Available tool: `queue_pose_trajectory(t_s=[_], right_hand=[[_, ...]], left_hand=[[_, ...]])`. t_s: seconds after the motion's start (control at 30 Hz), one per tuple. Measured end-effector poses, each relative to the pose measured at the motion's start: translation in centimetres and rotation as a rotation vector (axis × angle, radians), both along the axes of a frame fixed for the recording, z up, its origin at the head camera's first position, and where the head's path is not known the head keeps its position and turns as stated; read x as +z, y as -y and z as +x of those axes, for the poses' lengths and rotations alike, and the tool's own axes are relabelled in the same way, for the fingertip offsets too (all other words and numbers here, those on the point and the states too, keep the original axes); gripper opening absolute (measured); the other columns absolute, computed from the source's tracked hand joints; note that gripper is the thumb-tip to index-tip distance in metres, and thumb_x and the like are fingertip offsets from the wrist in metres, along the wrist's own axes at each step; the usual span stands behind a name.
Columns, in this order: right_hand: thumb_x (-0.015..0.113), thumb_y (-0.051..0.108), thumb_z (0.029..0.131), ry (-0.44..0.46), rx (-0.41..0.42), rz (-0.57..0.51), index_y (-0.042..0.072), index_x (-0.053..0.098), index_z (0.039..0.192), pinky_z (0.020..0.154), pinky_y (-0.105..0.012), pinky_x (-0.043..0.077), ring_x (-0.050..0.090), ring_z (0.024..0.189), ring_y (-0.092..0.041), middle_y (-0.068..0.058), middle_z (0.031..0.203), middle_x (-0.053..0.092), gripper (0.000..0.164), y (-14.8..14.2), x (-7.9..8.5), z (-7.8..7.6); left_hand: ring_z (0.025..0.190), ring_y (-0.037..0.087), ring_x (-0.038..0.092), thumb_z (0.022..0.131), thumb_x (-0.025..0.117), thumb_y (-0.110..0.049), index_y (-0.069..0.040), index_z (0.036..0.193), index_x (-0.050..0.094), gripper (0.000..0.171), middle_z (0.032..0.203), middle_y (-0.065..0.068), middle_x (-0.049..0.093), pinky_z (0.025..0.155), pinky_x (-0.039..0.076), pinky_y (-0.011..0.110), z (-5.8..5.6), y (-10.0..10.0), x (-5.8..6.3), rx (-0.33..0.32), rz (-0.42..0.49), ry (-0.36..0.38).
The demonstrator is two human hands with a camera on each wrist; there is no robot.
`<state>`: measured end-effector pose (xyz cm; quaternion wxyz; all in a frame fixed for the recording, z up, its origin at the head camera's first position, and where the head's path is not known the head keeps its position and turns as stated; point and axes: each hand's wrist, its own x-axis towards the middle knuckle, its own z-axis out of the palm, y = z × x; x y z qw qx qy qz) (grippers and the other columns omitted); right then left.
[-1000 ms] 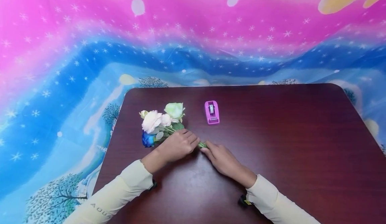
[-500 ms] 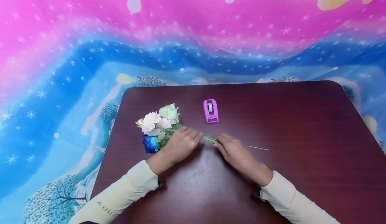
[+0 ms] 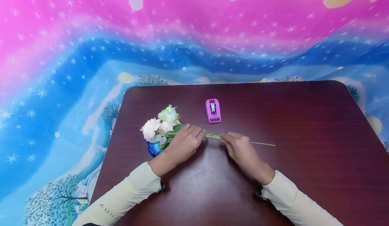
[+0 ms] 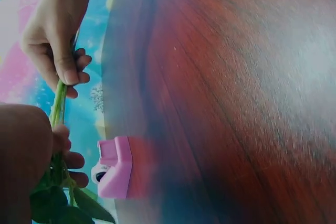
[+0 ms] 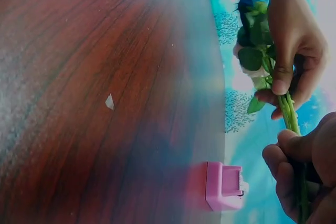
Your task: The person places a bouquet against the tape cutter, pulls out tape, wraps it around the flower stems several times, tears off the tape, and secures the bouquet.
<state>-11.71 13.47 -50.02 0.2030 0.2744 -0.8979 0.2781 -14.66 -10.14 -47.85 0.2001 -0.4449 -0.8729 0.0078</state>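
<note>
A bunch of flowers with pale pink, whitish-green and blue blooms (image 3: 151, 128) points to the left in the head view. My left hand (image 3: 186, 139) grips its green stems just below the leaves. Farther down, my right hand (image 3: 242, 149) holds the same stems (image 3: 213, 136), and one thin stem end (image 3: 263, 144) sticks out past it to the right. In the left wrist view the thumb of my right hand (image 4: 60, 40) presses on the stems. The right wrist view shows the leaves (image 5: 257, 38) above my left hand (image 5: 299, 45).
A pink tape dispenser (image 3: 213, 111) stands on the dark red-brown table (image 3: 304, 124), beyond my hands. A small whitish scrap (image 5: 109, 102) lies on the table in the right wrist view. Behind the table hangs a pink and blue printed cloth (image 3: 194, 47).
My right hand has moved right along the stems, away from my left hand, baring more of them between. A long stem end now shows past it. The blue bloom has shifted slightly down and right.
</note>
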Motion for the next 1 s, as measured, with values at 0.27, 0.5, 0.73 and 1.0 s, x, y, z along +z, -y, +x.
queue_pose_trajectory(t_s=[0.27, 0.5, 0.73, 1.0], right_hand=[[0.081, 0.0, 0.083, -0.019, 0.018, -0.029, 0.0, 0.078, 0.1, 0.057, -0.028, 0.055, 0.06, 0.062, -0.01, -0.002, 0.075, 0.067, 0.017, 0.5, -0.2, -0.1], [0.078, 0.007, 0.089, 0.09, 0.011, -0.003, 0.003, 0.077, 0.11, 0.066, -0.032, 0.057, 0.065, 0.073, -0.012, -0.002, 0.084, 0.072, 0.022, -0.1, 0.0, -0.2], [0.078, 0.008, 0.089, 0.027, 0.022, 0.022, 0.004, 0.074, 0.102, 0.064, -0.033, 0.058, 0.064, 0.071, -0.012, -0.001, 0.08, 0.068, 0.014, -1.6, -0.2, -0.6], [0.081, 0.0, 0.083, -0.065, 0.006, 0.071, 0.001, 0.075, 0.094, 0.062, -0.034, 0.058, 0.063, 0.068, -0.017, -0.003, 0.074, 0.065, 0.013, -2.1, -0.9, -1.7]], left_hand=[[0.101, 0.018, 0.069, 0.098, 0.065, -0.007, -0.004, 0.127, 0.069, 0.029, 0.115, 0.007, 0.072, 0.084, 0.056, 0.031, -0.2, 0.0, 0.0, -0.003, -0.076, 0.022], [0.089, 0.017, 0.07, 0.096, 0.066, -0.008, -0.006, 0.111, 0.074, 0.018, 0.1, 0.006, 0.075, 0.075, 0.057, 0.029, -0.4, 0.2, -0.4, -0.032, 0.001, -0.067], [0.089, 0.017, 0.072, 0.095, 0.068, -0.007, -0.007, 0.109, 0.076, 0.017, 0.099, 0.005, 0.077, 0.076, 0.057, 0.03, -0.7, 0.1, -0.1, 0.014, 0.077, -0.017], [0.116, 0.026, 0.067, 0.099, 0.063, -0.004, -0.002, 0.137, 0.062, 0.038, 0.124, 0.011, 0.07, 0.103, 0.054, 0.045, -0.3, -0.6, -0.7, 0.093, -0.044, 0.278]])
